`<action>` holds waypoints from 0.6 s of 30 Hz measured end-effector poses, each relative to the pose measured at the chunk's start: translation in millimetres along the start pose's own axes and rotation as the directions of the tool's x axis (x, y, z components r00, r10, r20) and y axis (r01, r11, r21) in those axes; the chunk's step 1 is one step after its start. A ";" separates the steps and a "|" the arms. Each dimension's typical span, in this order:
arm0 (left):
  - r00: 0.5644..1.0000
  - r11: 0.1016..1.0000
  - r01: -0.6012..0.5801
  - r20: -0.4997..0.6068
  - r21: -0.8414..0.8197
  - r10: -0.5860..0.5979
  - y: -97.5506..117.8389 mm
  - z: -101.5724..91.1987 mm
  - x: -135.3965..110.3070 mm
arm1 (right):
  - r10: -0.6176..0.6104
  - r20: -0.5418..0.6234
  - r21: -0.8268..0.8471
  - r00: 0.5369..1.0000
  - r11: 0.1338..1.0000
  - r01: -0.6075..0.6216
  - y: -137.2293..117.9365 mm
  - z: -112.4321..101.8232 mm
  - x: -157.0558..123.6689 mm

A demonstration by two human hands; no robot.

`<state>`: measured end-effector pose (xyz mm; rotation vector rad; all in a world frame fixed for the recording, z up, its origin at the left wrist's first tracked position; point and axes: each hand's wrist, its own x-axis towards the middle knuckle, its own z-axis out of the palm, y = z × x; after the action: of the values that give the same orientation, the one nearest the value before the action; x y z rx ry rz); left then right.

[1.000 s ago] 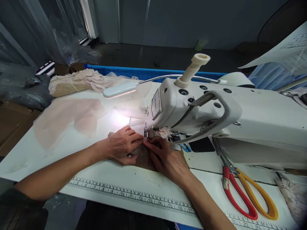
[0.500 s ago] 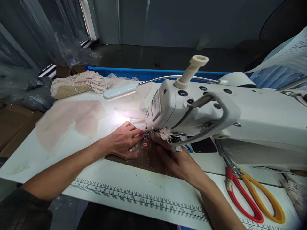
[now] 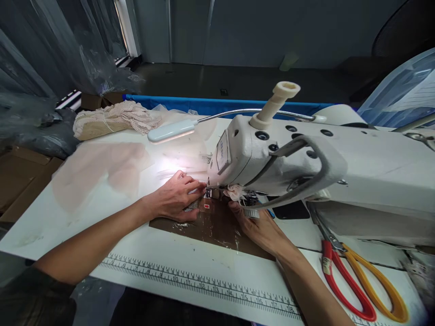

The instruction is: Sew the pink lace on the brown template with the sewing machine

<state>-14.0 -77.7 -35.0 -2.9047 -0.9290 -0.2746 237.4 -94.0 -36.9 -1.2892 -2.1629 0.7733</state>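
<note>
Under the head of a white sewing machine (image 3: 288, 149), my left hand (image 3: 178, 197) lies on the table with its fingers stretched toward the presser foot (image 3: 208, 193) and its thumb apart. Sheer pale pink fabric (image 3: 170, 156) spreads behind and left of that hand; what lies beneath the fingertips is hidden. My right hand (image 3: 260, 231) is right of the needle area, over a brown plate (image 3: 217, 228) set in the tabletop. Machine parts and a tuft of pale thread (image 3: 234, 192) cover some of its fingers, so I cannot see what they hold, if anything.
Scissors with red and yellow handles (image 3: 350, 271) lie at right, near a dark phone-like slab (image 3: 290, 209). A lit lamp (image 3: 173, 131) hangs on a bendable neck. Bundled lace (image 3: 115, 118) sits at back left. A ruler strip (image 3: 200, 283) runs along the front edge.
My right hand has drawn back from the needle, slightly right, uncovering more of the brown plate. My left hand stays almost in place. The view has shifted slightly.
</note>
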 end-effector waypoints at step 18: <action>0.952 0.950 0.303 -0.012 -0.076 -0.305 6.4 2.4 -2.0 | -0.006 -0.094 -0.044 0.996 0.999 0.002 4.4 6.7 -1.9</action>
<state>-11.6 -83.7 -37.8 -2.8051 -1.3923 -0.3688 236.4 -95.4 -44.9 -1.3167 -2.1174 0.6529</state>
